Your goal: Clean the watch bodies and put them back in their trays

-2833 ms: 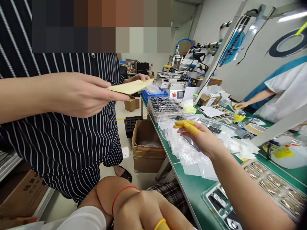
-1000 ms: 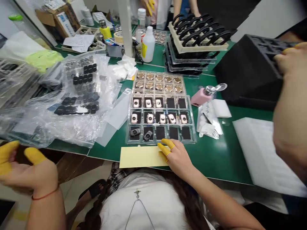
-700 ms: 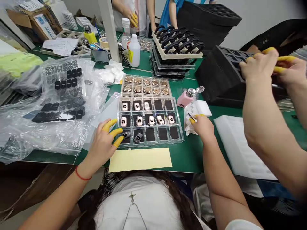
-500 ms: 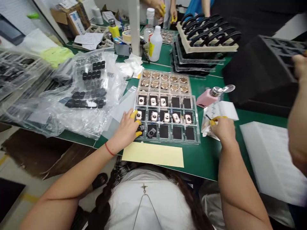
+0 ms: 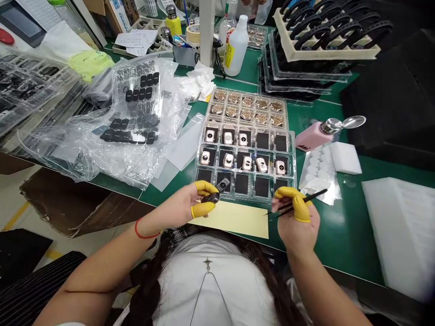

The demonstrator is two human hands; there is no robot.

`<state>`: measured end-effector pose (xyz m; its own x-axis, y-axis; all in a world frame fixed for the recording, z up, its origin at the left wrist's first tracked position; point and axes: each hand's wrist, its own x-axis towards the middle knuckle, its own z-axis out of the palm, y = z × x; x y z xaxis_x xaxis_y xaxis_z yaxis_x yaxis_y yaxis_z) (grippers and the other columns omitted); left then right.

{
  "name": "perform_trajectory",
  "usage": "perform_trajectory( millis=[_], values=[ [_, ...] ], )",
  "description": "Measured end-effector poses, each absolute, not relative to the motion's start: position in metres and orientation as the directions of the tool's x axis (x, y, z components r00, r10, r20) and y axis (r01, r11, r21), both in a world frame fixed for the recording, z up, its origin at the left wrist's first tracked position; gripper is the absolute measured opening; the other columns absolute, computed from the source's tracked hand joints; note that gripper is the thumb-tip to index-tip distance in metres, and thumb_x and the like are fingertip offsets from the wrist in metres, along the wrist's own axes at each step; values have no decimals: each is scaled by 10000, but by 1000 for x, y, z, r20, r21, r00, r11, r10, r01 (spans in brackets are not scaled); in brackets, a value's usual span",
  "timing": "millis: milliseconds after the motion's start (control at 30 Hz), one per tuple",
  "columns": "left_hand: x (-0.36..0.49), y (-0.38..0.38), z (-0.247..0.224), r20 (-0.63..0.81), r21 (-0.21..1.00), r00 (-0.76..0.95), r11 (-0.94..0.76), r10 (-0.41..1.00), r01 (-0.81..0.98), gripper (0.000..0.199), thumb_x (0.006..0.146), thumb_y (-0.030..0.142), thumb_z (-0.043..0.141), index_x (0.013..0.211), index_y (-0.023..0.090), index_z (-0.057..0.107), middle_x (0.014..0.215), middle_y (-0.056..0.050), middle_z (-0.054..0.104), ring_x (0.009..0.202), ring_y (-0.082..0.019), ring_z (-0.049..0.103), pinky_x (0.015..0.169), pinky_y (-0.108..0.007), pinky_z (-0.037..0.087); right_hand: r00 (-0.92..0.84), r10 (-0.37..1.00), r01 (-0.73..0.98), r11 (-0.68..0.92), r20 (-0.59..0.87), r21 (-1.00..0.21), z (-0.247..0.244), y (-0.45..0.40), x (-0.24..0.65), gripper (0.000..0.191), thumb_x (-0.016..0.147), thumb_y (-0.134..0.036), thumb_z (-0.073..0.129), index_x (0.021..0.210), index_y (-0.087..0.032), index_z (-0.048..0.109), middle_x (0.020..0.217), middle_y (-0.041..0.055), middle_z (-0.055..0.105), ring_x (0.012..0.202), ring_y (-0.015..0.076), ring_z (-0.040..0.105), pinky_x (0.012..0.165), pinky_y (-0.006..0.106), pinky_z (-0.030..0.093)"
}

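My left hand (image 5: 185, 203), in yellow finger cots, pinches a dark smartwatch case (image 5: 211, 198) above the near edge of a clear plastic tray (image 5: 198, 175). Just beyond it, a second dark watch case (image 5: 223, 184) lies in the tray's nearest row. White-backed, rose-coloured watch cases (image 5: 228, 160) sit on black pads in the two rows farther back. Between its cot-covered fingers, my right hand (image 5: 301, 222) grips black tweezers (image 5: 316, 195), their thin tips pointing left over a yellow paper strip (image 5: 243, 222).
A pink pump bottle (image 5: 311, 137) and white wipes (image 5: 317, 170) lie right of the tray. White foam (image 5: 394, 226) is farther right. Stacked trays with black straps (image 5: 326, 54) stand behind. Bagged black parts (image 5: 136, 104) cover the left. A white bottle (image 5: 237, 47) is near the post.
My left hand has lifted the dark watch case from the tray's near-left pocket toward me. My right hand has come left from the wipes with the tweezers. The co-worker's arm at right has left view.
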<state>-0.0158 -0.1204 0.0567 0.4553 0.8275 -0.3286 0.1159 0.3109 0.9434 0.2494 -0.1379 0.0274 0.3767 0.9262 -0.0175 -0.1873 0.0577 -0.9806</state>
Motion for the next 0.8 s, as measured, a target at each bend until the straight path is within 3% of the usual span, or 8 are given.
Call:
perform_trajectory(
  millis=[100,233,333,500,667,800],
  values=[
    [-7,-133,52,-404,906,484,412,776,97,280,809,311,629,1051,176,589,973,-58,636,729,-125,603,592,-248,537,411,912,-200,87,-4,-976,14,-145,252,292,787,-472,627,697,-199,678,681,20,603,593,149,563,516,282,462],
    [-3,-140,51,-329,938,492,340,806,71,257,838,293,610,1068,182,643,1063,-83,686,910,-179,654,732,-281,553,326,927,-329,-71,-184,-942,16,-145,265,403,849,-568,566,702,-198,629,456,-54,397,378,74,323,372,201,281],
    [0,-143,52,-261,962,490,269,832,55,299,824,298,636,1100,187,663,1048,-82,704,937,-198,666,811,-314,551,165,950,-369,-191,-266,-910,22,-146,271,446,829,-633,544,656,-222,546,475,-68,302,377,76,242,357,204,235],
    [6,-146,58,-123,975,488,13,864,223,337,801,269,665,1134,221,667,991,-50,700,876,-181,641,835,-325,533,37,968,-306,-226,-249,-925,28,-155,278,299,851,-486,484,665,-253,511,571,-62,166,423,107,135,333,210,160],
    [9,-147,49,-163,965,426,54,890,255,320,782,234,661,1100,206,635,1037,-54,683,910,-182,645,846,-313,537,15,957,-258,-278,-291,-925,28,-165,281,307,841,-505,423,795,-283,631,561,-49,328,338,69,128,282,208,160],
    [9,-150,24,-205,939,335,89,920,331,323,804,262,650,1121,210,609,1087,-66,673,970,-204,646,871,-336,535,72,963,-260,-235,-261,-936,24,-166,280,268,719,-528,649,850,-294,672,578,-43,498,319,59,290,298,210,300]
  ],
)
